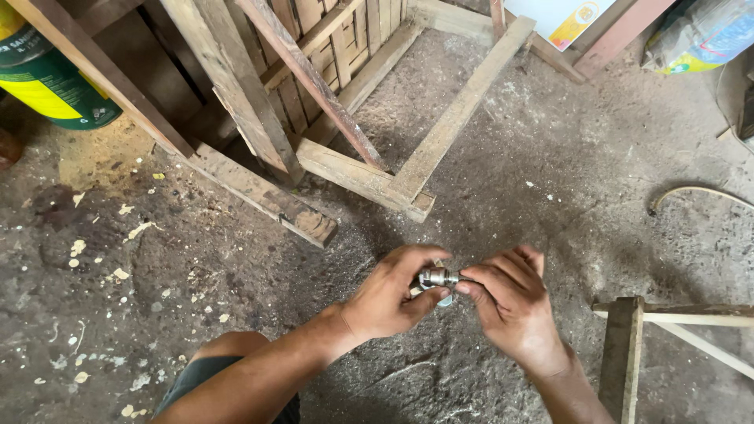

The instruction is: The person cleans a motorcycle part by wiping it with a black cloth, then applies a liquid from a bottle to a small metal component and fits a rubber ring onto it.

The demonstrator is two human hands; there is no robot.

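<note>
Currently mid-fitting: my left hand (389, 298) grips a small metal chuck-like fitting (434, 277), my right hand (510, 302) pinches its other end — held above the dusty floor (503, 157), near the wooden frame (369, 177). Next move, I judge: steady grip, careful twist w/ fingertips.

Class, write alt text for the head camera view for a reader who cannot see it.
Both hands, the left hand and the right hand, grip a small metal fitting above a dusty floor. A wooden frame lies beyond them.

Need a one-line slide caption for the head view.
Both hands, left hand and right hand, grip a small silver metal cylindrical part above a dusty concrete floor, near a rough wooden frame.
</note>
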